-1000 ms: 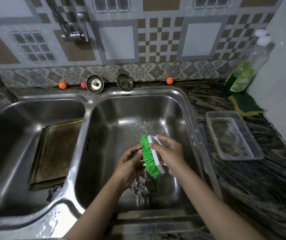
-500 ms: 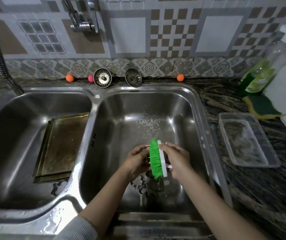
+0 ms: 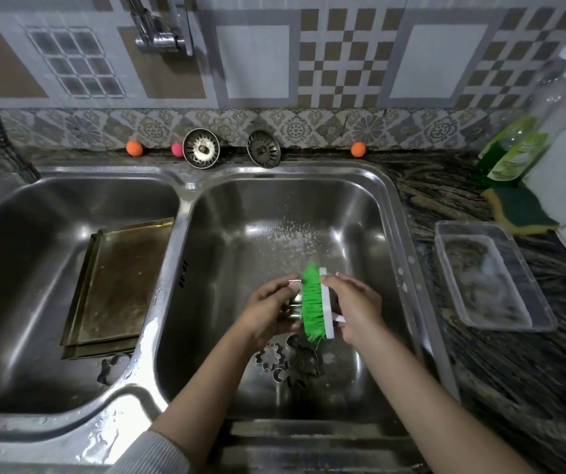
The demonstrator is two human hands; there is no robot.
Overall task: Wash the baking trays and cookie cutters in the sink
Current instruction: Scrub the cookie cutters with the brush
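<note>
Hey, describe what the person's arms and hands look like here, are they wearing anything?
Both hands, left hand and right hand, are bare: no gloves, and no rings or watch that I can make out. The forearms are bare too. A grey ribbed sleeve shows pushed up on the left arm; no sleeve is visible on the right arm.

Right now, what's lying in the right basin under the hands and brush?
Several metal cookie cutters lie clustered on the right basin floor, a flower shape clearest. The brush and left hand cover the cluster's far edge, so the count is uncertain.
</note>
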